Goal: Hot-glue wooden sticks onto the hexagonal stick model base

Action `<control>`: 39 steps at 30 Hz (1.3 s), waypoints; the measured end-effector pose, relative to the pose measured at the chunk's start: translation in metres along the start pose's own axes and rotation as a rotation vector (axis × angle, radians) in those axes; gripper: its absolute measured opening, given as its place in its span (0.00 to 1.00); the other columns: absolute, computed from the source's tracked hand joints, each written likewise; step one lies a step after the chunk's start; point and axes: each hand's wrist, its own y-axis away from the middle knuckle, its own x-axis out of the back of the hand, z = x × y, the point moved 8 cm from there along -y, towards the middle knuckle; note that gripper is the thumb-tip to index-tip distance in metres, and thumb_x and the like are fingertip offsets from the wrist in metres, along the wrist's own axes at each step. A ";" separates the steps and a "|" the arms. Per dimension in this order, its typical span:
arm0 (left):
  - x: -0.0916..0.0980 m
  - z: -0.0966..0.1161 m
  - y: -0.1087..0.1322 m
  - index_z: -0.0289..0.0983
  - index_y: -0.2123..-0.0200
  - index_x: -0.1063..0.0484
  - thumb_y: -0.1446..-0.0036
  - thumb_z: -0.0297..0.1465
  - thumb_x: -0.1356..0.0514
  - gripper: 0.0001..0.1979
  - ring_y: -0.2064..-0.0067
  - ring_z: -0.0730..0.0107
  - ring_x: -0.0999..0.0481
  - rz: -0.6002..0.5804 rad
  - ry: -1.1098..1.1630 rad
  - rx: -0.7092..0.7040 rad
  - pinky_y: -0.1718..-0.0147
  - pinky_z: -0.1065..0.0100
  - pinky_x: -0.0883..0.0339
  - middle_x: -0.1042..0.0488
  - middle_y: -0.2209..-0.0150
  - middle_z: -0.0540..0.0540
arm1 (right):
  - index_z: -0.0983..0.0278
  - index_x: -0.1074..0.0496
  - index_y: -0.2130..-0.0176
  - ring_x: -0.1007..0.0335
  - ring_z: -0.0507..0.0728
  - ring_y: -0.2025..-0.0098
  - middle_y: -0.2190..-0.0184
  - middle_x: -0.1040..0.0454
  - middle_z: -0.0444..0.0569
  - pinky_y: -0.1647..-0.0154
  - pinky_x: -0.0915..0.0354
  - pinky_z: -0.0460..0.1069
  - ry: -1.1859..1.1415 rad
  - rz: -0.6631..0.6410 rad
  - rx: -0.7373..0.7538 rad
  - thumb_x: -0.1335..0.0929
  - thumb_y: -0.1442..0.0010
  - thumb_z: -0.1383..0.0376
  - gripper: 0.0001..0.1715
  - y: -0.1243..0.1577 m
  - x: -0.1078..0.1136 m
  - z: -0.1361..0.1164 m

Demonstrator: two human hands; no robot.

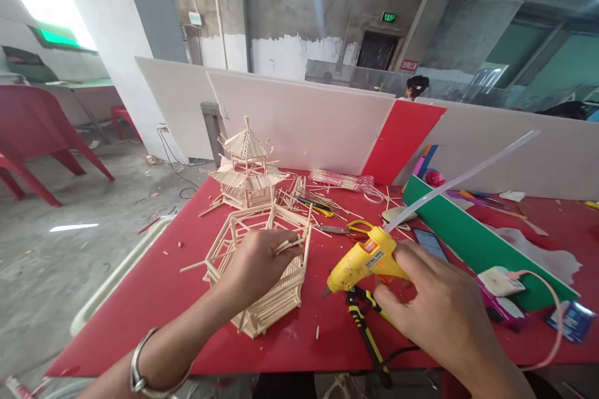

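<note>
On the red table point(154, 333), an unfinished hexagonal stick frame point(276, 315) lies in the left half, between the front edge and a finished-looking stick pagoda point(248, 144) that stands by the back left corner. The left hand point(259, 259), with a metal bracelet point(139, 363) on its wrist, reaches over the frame with fingers pinched narrow on thin wooden sticks point(287, 244); the fingertips partly hide them, so it seems to be a couple, though the count is uncertain. The right hand point(442, 305) is wrapped around a yellow hot glue gun point(358, 265), its nozzle slanting down to the left, apart from the frame. A long translucent glue stick point(461, 182) juts from the rear of the gun. Below it, pliers point(365, 330) with black-and-yellow handles reach to the front edge. Toward the back edge lie yellow-handled scissors point(336, 230), a utility knife point(314, 204), loose sticks point(296, 190) and a plastic bag of sticks point(340, 180). Nearer the right edge, a phone point(429, 243) lies beside an upright green board point(482, 243), and a white charger point(500, 280) sits at that board's near end.
</note>
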 end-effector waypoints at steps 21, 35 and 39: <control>-0.003 -0.019 -0.004 0.38 0.76 0.26 0.40 0.30 0.42 0.12 0.79 0.77 0.37 -0.118 0.195 0.025 0.78 0.73 0.46 0.33 0.82 0.54 | 0.62 0.32 0.61 0.26 0.59 0.66 0.63 0.23 0.51 0.66 0.33 0.51 0.026 -0.046 0.051 0.32 0.43 0.59 0.11 -0.025 -0.048 0.002; -0.015 -0.025 -0.005 0.39 0.79 0.35 0.44 0.25 0.42 0.12 0.82 0.78 0.41 -0.220 0.278 0.004 0.83 0.73 0.50 0.36 0.84 0.54 | 0.61 0.33 0.60 0.23 0.61 0.62 0.60 0.24 0.52 0.63 0.30 0.52 0.096 -0.180 0.126 0.33 0.40 0.57 0.11 -0.037 -0.060 -0.002; -0.013 -0.021 -0.004 0.39 0.78 0.34 0.41 0.25 0.44 0.12 0.81 0.78 0.42 -0.204 0.264 -0.011 0.81 0.72 0.49 0.38 0.83 0.54 | 0.61 0.33 0.63 0.23 0.61 0.62 0.61 0.24 0.53 0.65 0.32 0.52 0.121 -0.138 0.139 0.33 0.41 0.58 0.10 -0.036 -0.056 -0.002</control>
